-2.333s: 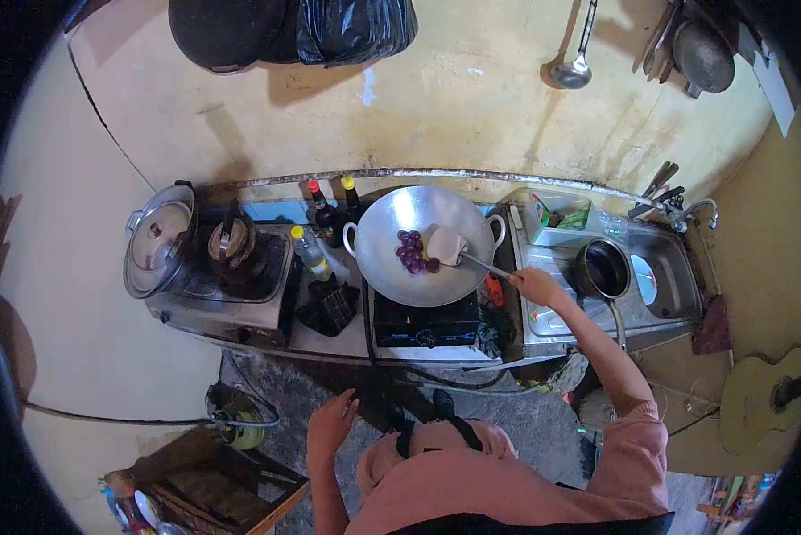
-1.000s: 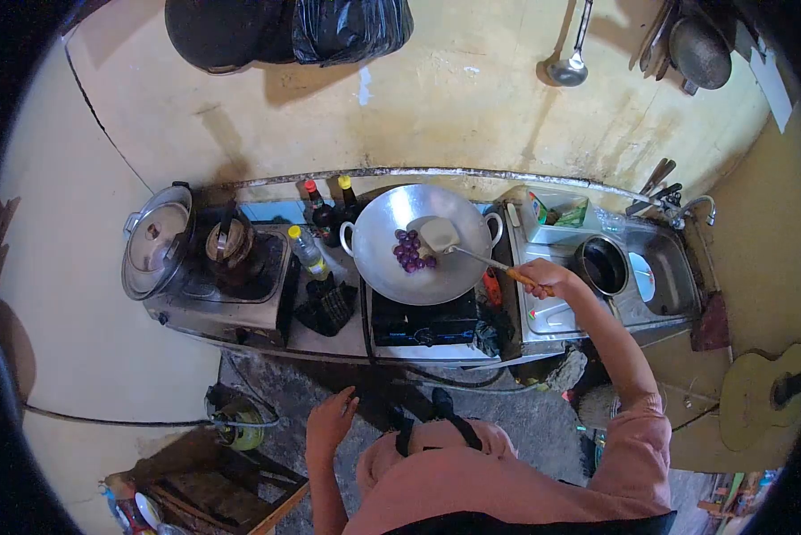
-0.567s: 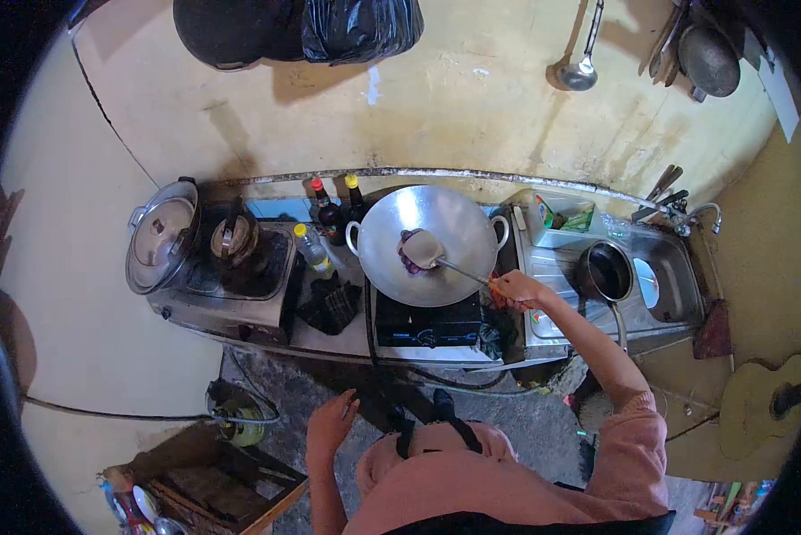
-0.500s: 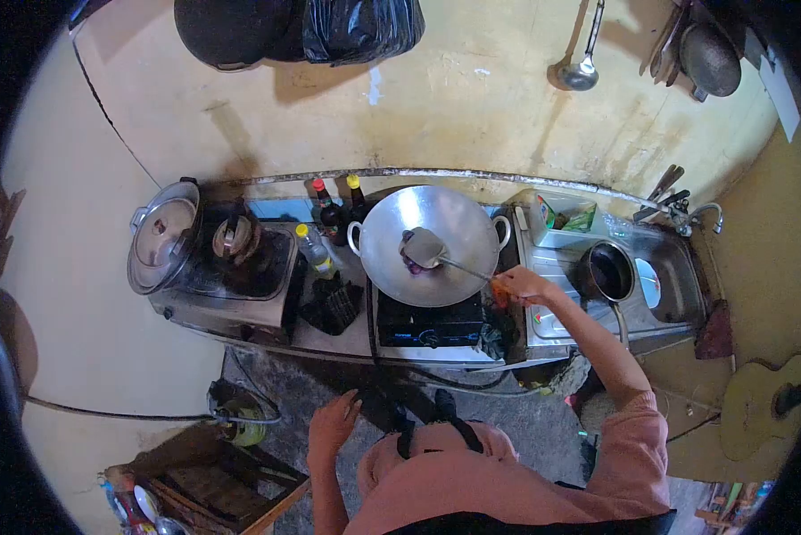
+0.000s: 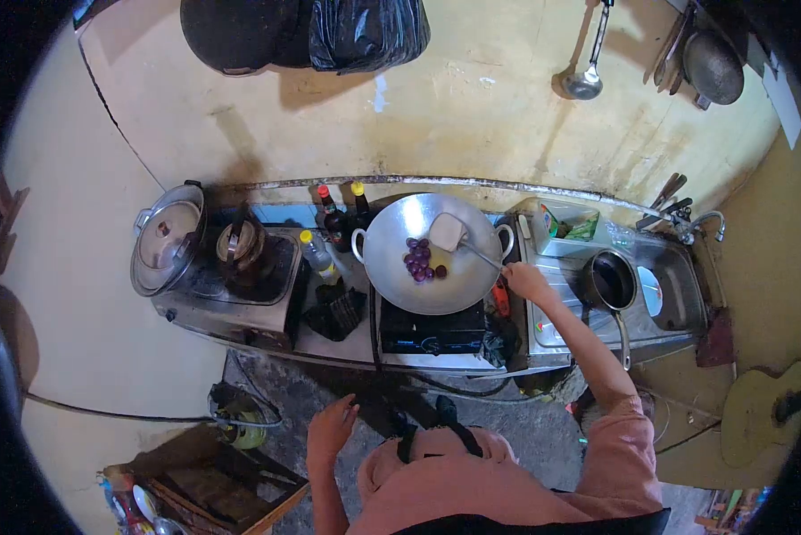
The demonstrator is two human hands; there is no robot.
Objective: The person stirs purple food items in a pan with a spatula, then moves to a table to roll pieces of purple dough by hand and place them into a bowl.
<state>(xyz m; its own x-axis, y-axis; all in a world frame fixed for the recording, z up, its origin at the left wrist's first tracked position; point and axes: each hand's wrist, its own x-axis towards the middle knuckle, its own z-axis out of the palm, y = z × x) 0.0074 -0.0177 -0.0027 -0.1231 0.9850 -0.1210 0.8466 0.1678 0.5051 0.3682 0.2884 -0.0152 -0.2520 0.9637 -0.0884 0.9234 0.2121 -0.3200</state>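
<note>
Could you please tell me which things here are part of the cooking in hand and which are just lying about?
In use: right hand, spatula, wok, purple pieces, stove.

Lying about: left hand hanging free, lidded pot, kettle, bottles, saucepan, ladle, guitar.

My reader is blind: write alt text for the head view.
The right hand holds a spatula in a wok of purple pieces on a stove. The left hand hangs open, holding nothing.
</note>
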